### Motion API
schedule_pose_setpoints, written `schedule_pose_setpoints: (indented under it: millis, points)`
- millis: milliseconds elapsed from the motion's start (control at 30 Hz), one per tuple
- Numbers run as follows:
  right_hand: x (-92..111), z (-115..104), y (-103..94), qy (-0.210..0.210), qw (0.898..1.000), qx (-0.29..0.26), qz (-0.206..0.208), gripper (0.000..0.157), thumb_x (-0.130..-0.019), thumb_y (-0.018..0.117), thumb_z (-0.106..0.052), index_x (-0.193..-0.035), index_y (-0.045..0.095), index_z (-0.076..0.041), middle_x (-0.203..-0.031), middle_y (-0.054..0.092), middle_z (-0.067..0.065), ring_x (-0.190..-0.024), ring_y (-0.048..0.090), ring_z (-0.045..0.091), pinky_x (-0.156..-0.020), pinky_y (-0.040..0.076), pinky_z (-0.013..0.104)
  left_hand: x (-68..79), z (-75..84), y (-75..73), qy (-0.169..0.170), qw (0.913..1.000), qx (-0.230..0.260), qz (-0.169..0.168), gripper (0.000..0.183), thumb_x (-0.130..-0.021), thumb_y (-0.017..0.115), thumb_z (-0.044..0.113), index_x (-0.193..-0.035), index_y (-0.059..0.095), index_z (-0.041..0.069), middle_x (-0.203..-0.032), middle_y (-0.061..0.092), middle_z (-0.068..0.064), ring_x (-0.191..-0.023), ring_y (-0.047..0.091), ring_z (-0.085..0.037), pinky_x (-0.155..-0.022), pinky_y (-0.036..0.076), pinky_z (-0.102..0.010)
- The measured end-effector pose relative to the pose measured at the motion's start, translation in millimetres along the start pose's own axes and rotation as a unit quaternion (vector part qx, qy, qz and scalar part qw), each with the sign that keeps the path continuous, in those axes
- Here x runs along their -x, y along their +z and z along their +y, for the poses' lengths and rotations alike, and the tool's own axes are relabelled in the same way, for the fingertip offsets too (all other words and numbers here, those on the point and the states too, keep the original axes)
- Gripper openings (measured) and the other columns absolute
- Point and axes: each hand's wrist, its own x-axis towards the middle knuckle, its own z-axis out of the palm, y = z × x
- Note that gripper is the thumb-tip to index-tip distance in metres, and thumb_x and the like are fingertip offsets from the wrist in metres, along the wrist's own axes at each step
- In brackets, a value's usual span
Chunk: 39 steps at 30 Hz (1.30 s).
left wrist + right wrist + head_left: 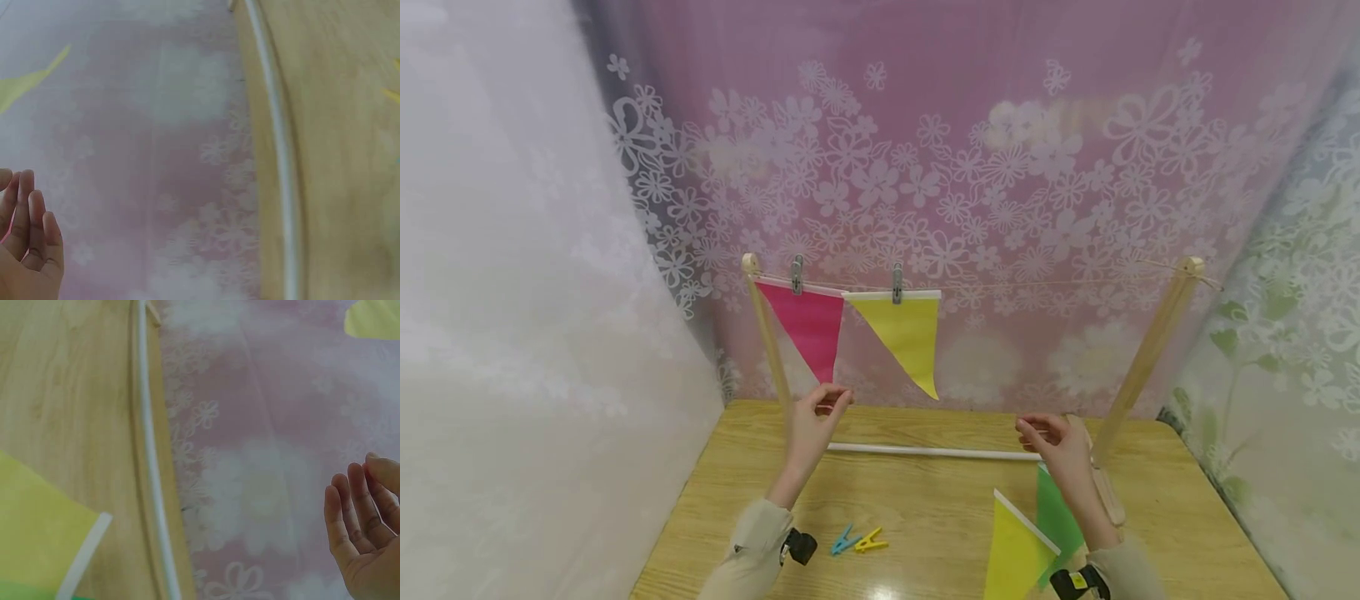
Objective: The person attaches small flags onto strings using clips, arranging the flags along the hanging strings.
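Flag point(812, 325) pink; neighbouring flag point(912, 329) yellow; both triangular, white-topped

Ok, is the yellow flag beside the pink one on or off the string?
On: the yellow flag hangs from the string, a grey clip on its white edge.

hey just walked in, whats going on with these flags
A person's left hand, apparently empty, is raised near the tip of a pink flag; the right hand, also apparently empty, is off to the right. The pink flag and a yellow flag hang clipped on a string. A second yellow flag, a green flag, a blue clip and a yellow clip lie on the table.
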Motion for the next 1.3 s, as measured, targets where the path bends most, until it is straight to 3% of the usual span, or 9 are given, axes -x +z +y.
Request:
schedule_pose_setpoints:
  millis: [267, 400, 600, 800, 900, 1033, 1167, 1300]
  points:
    - [22, 30, -4.4, 0.027, 0.999, 0.017, 0.005, 0.031, -0.099, 0.068, -0.019, -0.117, 0.069, 0.006, -0.102, 0.073, 0.02, -0.078, 0.07, 0.004, -0.071, 0.06, 0.024, 38.5, -42.5, 4.1, -0.061, 0.9952, -0.049, -0.059, 0.016, -0.097, 0.071, 0.027, -0.103, 0.077, 0.013, -0.093, 0.075, 0.001, -0.085, 0.068, -0.013, -0.072, 0.056, -0.023]
    - [30, 44, -8.9, 0.029, 0.999, 0.028, 0.011, 0.028, -0.098, 0.07, -0.016, -0.114, 0.07, 0.007, -0.101, 0.073, 0.02, -0.075, 0.069, 0.001, -0.068, 0.06, 0.024, 56.8, -62.4, 2.0, -0.06, 0.9882, -0.096, -0.103, 0.012, -0.096, 0.073, 0.025, -0.101, 0.077, 0.015, -0.09, 0.074, 0.003, -0.08, 0.068, -0.011, -0.07, 0.057, -0.023]
    - [42, 67, -17.9, 0.019, 0.994, 0.11, 0.007, 0.02, -0.095, 0.073, -0.011, -0.107, 0.073, 0.004, -0.096, 0.074, 0.018, -0.069, 0.07, 0.009, -0.062, 0.059, 0.024, 80.6, -83.6, -0.1, -0.053, 0.9683, -0.132, -0.205, 0.016, -0.096, 0.073, 0.022, -0.102, 0.074, 0.007, -0.095, 0.074, -0.003, -0.08, 0.069, -0.015, -0.07, 0.056, -0.024]
    - [54, 85, -25.6, 0.049, 0.979, 0.197, -0.032, 0.02, -0.093, 0.075, -0.015, -0.106, 0.075, 0.0, -0.095, 0.075, 0.012, -0.078, 0.072, 0.018, -0.065, 0.057, 0.023, 103.1, -95.8, -4.4, -0.094, 0.9438, -0.135, -0.287, 0.022, -0.089, 0.08, 0.021, -0.102, 0.073, 0.005, -0.1, 0.073, -0.006, -0.083, 0.066, -0.018, -0.071, 0.056, -0.028]
    - [59, 91, -28.2, 0.07, 0.97, 0.228, -0.053, 0.019, -0.092, 0.076, -0.015, -0.105, 0.075, -0.001, -0.094, 0.075, 0.008, -0.081, 0.07, 0.018, -0.069, 0.056, 0.022, 111.6, -99.8, -6.0, -0.105, 0.9344, -0.15, -0.305, 0.025, -0.085, 0.084, 0.023, -0.101, 0.073, 0.008, -0.098, 0.071, -0.003, -0.081, 0.063, -0.015, -0.07, 0.054, -0.028]
    - [66, 97, -30.1, 0.092, 0.957, 0.264, -0.077, 0.016, -0.09, 0.077, -0.015, -0.102, 0.076, -0.004, -0.092, 0.074, 0.004, -0.079, 0.068, 0.016, -0.07, 0.057, 0.026, 120.2, -104.1, -6.2, -0.096, 0.9282, -0.175, -0.314, 0.03, -0.079, 0.087, 0.025, -0.1, 0.073, 0.009, -0.091, 0.066, 0.0, -0.077, 0.057, -0.01, -0.067, 0.049, -0.023]
    - [71, 101, -31.1, 0.102, 0.948, 0.286, -0.094, 0.016, -0.087, 0.079, -0.015, -0.1, 0.076, -0.006, -0.088, 0.073, 0.0, -0.076, 0.066, 0.016, -0.069, 0.056, 0.033, 125.1, -105.9, -5.2, -0.089, 0.9278, -0.186, -0.311, 0.03, -0.078, 0.087, 0.023, -0.1, 0.072, 0.008, -0.084, 0.06, 0.001, -0.073, 0.049, -0.005, -0.064, 0.044, -0.02]
    - [75, 107, -31.2, 0.118, 0.94, 0.298, -0.113, 0.017, -0.084, 0.081, -0.017, -0.097, 0.075, -0.009, -0.083, 0.067, -0.005, -0.075, 0.062, 0.013, -0.067, 0.053, 0.033, 125.5, -106.7, -3.0, -0.085, 0.9326, -0.183, -0.299, 0.03, -0.079, 0.087, 0.023, -0.099, 0.071, 0.007, -0.084, 0.061, 0.001, -0.071, 0.048, -0.003, -0.062, 0.044, -0.019]
